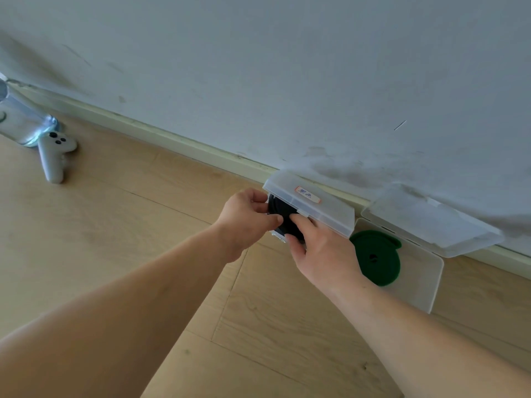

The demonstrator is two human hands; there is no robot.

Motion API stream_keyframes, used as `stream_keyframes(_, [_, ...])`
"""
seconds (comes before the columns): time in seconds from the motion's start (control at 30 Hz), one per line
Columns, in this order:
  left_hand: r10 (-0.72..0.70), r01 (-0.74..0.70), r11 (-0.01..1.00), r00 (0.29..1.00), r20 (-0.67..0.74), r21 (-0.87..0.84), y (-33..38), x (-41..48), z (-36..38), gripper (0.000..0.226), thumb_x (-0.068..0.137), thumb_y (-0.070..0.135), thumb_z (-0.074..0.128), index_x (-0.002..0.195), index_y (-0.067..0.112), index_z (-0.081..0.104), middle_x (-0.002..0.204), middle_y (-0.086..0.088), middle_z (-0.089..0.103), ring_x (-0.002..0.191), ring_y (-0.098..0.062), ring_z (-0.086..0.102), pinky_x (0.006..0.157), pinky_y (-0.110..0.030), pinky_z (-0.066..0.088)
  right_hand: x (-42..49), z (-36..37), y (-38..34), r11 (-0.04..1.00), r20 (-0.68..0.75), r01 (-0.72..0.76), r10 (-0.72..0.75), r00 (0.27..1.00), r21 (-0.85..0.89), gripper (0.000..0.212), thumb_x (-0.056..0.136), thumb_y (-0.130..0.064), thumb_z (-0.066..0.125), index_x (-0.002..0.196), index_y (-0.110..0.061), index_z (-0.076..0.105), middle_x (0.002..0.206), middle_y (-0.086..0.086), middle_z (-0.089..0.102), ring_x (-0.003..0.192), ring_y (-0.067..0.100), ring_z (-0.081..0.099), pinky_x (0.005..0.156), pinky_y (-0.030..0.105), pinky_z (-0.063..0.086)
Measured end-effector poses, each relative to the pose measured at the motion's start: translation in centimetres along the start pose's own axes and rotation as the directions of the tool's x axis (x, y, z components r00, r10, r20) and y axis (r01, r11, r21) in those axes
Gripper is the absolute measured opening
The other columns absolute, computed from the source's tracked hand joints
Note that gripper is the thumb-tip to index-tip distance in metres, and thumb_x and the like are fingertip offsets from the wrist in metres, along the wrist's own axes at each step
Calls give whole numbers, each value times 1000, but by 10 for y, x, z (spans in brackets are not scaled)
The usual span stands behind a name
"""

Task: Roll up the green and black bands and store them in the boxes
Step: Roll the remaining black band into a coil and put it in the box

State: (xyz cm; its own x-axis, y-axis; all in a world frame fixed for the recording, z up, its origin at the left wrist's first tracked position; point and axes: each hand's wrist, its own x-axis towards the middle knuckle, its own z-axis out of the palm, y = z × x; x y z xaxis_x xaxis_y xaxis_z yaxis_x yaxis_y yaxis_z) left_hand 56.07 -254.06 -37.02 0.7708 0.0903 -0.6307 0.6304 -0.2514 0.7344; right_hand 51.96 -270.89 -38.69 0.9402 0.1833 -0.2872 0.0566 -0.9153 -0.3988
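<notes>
Left hand (247, 218) and right hand (319, 251) both pinch the rolled black band (283, 214) beneath the labelled box lid (330, 211). The green band (376, 257) lies coiled in the open box (422, 280) at four o'clock from it. Released loosely, the black coil could unwind or jam the lid.

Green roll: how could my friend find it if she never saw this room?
Follow the wall down to the floor, where two clear boxes lie open. The green roll lies flat in the right box. It is the only green thing there; the black roll is over at the left box.
</notes>
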Motion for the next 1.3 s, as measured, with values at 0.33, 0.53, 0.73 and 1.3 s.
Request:
stream_keyframes(0.33, [38,-43,991,998,44,128,8,-5,6,61,90,-1,64,141,29,50,103,4,77,96,-17,73,80,-32,59,9,-14,-2,993,78,-68,61,995,98,41,103,-39,57,143,-30,52,129,-2,67,117,23,64,88,39,56])
stream_keyframes(0.53, [139,-144,948,990,37,285,5,-4,14,72,87,0,62,145,38,43,100,4,76,92,-18,73,83,-44,63,26,-27,4,979,153,-171,153,976,111,43,94,-39,72,134,-31,58,128,-1,66,114,25,63,82,31,47])
stream_keyframes(0.73, [217,-212,893,976,34,398,-2,0,15,63,88,2,65,141,31,47,111,2,71,97,-21,70,79,-38,61,30,-33,13,922,213,-279,225,951,270,42,86,-45,79,124,-32,67,126,-5,65,111,19,58,85,29,44])
stream_keyframes(1.3, [29,-59,326,998,52,943,57,22,24,17,89,30,66,87,20,52,84,4,53,85,-19,57,76,-30,43,22,-21,-10,954,159,205,-173,972,-219,14,100,-9,54,110,-17,59,93,-3,38,88,21,38,64,34,35])
